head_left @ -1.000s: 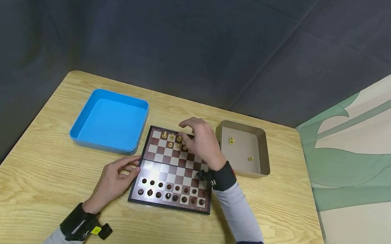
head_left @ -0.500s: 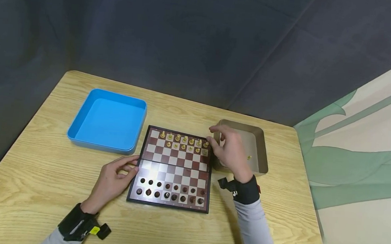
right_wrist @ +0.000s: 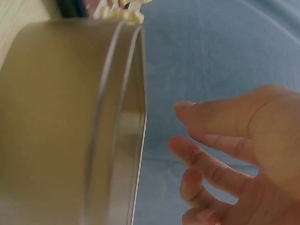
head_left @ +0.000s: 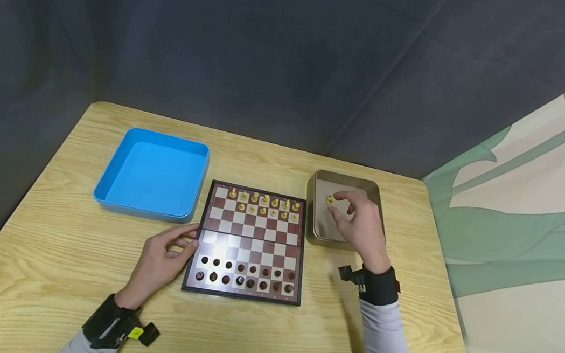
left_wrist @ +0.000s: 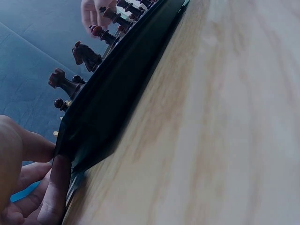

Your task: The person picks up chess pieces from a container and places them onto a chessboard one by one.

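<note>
A chessboard (head_left: 254, 245) lies flat on the wooden table. Its near rows carry dark chess pieces (head_left: 240, 280), and gold chess pieces (head_left: 265, 199) stand along the far rows. My left hand (head_left: 161, 261) rests loosely bent against the board's left edge, thumb and fingers touching the side; the left wrist view has them at a corner. Over the metal tin (head_left: 310, 221) on the right reaches my right hand (head_left: 361, 227). Its thumb and forefinger are spread beside gold chess pieces (head_left: 330, 200) in the tin, with nothing held between them. That hand hides part of the tin's floor.
A shallow blue tray (head_left: 151, 211) stands at the back left, left of the board. Dark cloth (head_left: 269, 78) hangs behind the table. A floral-patterned cloth (head_left: 522, 223) lies beyond the right edge.
My right hand has moved right from the board's far rows to above the tin. More gold pieces show on the board, no longer covered by the hand. My left hand stays at the edge.
</note>
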`<state>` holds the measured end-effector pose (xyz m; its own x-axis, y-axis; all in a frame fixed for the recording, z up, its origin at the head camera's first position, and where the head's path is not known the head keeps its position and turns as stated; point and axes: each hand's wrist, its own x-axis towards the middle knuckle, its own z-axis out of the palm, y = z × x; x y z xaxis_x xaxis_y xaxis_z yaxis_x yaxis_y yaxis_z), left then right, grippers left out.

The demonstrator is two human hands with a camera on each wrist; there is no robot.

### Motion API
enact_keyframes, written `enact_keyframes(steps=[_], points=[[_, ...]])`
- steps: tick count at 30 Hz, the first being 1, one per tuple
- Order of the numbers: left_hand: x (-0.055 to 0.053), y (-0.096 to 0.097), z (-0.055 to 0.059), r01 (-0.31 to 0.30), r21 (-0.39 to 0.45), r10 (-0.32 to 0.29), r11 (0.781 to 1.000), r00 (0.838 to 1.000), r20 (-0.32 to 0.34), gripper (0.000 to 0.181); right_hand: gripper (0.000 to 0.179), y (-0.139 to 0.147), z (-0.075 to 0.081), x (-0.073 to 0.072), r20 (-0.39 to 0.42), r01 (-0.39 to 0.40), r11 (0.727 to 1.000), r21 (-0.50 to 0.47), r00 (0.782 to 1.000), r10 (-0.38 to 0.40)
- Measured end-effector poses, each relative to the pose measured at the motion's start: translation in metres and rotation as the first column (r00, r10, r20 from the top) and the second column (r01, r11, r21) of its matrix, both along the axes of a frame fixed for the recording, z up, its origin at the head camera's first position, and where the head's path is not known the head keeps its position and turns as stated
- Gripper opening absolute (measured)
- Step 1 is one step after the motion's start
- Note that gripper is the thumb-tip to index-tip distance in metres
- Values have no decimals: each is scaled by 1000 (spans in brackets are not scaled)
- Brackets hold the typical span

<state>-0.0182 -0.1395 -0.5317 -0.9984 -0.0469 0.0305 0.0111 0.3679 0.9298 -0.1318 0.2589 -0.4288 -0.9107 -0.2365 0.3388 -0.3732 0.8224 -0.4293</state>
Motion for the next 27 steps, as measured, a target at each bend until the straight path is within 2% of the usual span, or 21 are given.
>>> enact_keyframes(steps=[12,16,19,23,27], points=[[0,0,5,2,-15,-2,1000,1000,8,42,26,29,-15,2,39,35,999,10,999,-35],[-1,0,4,2,-15,-2,1000,1000,2,42,27,39,-18,2,81,46,998,30,996,-48],[-1,0,4,1,-11,-1,1000,1000,-2,42,30,46,-20,1,157,69,997,44,985,-75],[-1,0,3,0,-6,0,1000,1000,-6,41,34,52,-22,1,270,109,990,92,954,-130],[0,1,3,1,-8,-1,1000,1000,-3,41,35,56,-23,-1,317,115,981,158,935,-161]])
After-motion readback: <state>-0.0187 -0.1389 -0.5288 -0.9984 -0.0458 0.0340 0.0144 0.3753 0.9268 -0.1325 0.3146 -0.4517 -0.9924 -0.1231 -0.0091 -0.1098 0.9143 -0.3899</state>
